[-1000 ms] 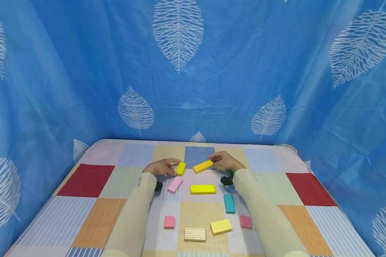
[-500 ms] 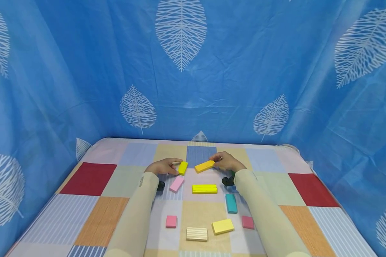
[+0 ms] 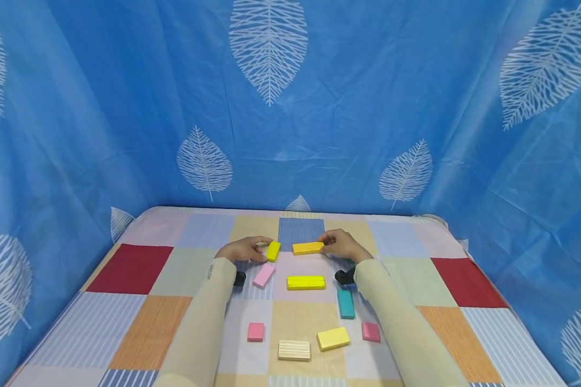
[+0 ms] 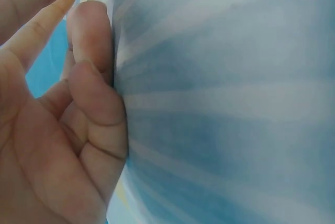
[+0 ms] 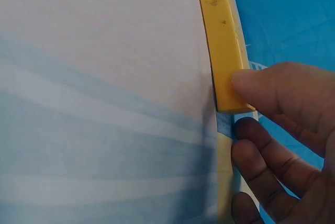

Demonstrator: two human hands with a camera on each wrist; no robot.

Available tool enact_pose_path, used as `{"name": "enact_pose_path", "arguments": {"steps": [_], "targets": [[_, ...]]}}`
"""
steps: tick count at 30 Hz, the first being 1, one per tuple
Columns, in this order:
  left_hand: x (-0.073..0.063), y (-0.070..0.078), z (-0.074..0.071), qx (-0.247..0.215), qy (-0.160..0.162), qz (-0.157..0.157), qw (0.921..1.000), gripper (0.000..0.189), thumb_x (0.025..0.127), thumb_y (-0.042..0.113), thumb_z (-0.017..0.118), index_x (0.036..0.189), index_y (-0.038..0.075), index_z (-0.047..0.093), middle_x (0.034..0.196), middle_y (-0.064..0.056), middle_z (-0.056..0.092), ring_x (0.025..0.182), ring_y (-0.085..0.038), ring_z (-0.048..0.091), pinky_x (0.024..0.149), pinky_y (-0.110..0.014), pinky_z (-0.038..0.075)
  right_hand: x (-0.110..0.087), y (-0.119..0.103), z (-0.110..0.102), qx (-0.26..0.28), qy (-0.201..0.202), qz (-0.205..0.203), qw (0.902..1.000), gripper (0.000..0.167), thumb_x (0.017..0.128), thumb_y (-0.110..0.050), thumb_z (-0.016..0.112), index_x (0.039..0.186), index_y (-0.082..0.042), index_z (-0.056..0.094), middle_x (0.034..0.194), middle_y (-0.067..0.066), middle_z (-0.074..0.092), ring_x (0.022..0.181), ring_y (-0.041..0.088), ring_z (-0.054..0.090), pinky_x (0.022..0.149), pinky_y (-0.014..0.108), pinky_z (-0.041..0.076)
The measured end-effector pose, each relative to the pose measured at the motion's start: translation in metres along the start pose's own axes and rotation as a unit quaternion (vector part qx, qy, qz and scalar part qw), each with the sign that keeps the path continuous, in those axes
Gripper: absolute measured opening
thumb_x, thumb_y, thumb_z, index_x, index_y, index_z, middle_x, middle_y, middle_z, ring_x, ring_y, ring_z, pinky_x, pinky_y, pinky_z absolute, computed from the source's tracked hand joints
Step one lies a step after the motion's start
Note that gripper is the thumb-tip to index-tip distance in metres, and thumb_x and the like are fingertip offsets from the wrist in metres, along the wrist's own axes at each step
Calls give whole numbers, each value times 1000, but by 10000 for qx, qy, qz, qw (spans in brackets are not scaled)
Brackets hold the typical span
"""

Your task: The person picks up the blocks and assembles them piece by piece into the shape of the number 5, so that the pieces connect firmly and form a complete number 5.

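Right hand [image 3: 342, 245] pinches the orange block [image 3: 306, 248] by one end, rest jutting out left of the fingertips, so looks like a bump could swivel it; left hand [image 3: 242, 250], half-curled, has the yellow block [image 3: 273, 252] between thumb and finger.

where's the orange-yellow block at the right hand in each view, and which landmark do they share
Head: orange-yellow block, just right of centre, in the right hand.
Left wrist: not visible.
Right wrist: right of centre, running from the top edge to the hand.
Shared landmark: blue curtain, in the background of each.
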State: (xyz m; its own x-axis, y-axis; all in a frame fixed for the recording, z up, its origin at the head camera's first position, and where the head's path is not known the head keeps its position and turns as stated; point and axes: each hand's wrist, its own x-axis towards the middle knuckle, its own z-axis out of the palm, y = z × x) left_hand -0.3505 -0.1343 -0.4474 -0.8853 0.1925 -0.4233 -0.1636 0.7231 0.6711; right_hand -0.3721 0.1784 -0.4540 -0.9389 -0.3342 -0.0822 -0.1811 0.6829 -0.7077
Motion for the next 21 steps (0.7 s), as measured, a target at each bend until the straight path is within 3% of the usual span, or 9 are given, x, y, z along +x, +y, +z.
{"name": "enact_pose_path", "arguments": {"steps": [7, 21], "targets": [[-1, 1, 1, -10, 40, -129, 9999, 70, 99, 12, 78, 163, 27, 51, 132, -13, 60, 126, -33, 50, 116, -54, 44, -4, 4, 3, 69, 150, 155, 9997, 28, 98, -5, 77, 124, 3, 74, 112, 14, 72, 97, 25, 60, 95, 41, 54], [1, 0, 2, -60, 23, -106, 9999, 71, 100, 10, 77, 163, 25, 50, 134, -14, 59, 128, -35, 48, 119, -56, 42, -8, 8, 2, 212, 155, 31, 9997, 28, 99, -8, 77, 125, 3, 74, 112, 14, 72, 99, 26, 61, 96, 44, 53]]}}
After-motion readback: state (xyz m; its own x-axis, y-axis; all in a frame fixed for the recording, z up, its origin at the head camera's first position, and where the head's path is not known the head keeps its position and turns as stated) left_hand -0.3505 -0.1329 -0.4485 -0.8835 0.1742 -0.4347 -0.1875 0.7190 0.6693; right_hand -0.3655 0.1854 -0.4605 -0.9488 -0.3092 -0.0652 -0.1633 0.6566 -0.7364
